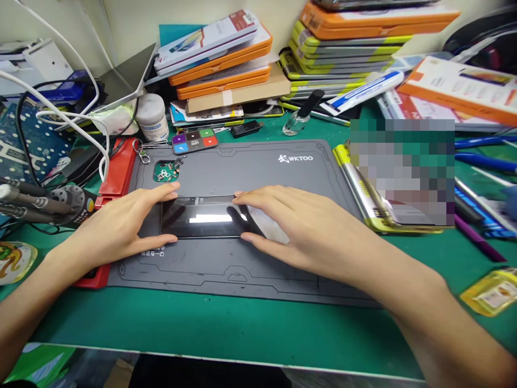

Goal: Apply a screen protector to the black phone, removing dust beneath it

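A black phone [202,218] lies flat with its glossy screen up on a grey work mat [258,167]. My left hand [121,226] clasps the phone's left end, thumb at the near edge and index finger along the far edge. My right hand [299,226] lies over the phone's right end, fingers stretched along its far and near edges. A whitish patch, perhaps a film or cloth, shows under the right hand's fingers.
A small green circuit part [165,172] sits in the mat's left recess, with a colour-keyed pad [195,142] behind it. A white jar [152,117], a red tray [119,170], a soldering tool [36,205] and cables crowd the left. Stacked boxes [226,59] stand at the back.
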Motion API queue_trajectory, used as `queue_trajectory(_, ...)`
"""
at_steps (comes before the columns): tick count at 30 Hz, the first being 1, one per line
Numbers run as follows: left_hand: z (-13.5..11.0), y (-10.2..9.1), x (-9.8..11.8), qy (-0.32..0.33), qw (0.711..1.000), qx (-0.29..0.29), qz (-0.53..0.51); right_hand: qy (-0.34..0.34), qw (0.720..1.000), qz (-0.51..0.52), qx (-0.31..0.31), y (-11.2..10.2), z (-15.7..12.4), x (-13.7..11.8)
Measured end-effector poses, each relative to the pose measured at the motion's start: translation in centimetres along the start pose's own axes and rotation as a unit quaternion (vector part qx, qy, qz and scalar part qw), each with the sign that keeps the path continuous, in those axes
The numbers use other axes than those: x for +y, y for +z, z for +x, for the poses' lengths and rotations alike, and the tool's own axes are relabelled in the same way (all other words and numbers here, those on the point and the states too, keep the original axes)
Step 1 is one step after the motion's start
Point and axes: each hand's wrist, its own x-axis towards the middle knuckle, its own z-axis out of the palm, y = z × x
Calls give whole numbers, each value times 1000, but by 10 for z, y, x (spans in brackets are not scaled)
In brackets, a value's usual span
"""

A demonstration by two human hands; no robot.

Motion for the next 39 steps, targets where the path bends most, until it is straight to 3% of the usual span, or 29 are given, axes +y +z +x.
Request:
queue_trajectory(11, 1, -1, 1, -9, 1000, -5, -9, -2, 1000, 11, -15, 0, -3, 5)
queue_trajectory(18, 3, -4, 6, -40, 999, -10, 3, 25, 993, 110, -39, 2, -4, 25)
queue_trajectory(26, -2, -5, 2, 5, 998, -23, 54, 14, 999, 33, 6, 5, -6, 10)
queue_trajectory(32, -3, -5, -2, -16, 999, -26, 26, 9, 999, -8, 37, 6, -5, 4)
queue_trajectory(39, -6, -5, -1, 2, 1000, -9, 27, -8, 999, -23, 44, 4, -3, 4)
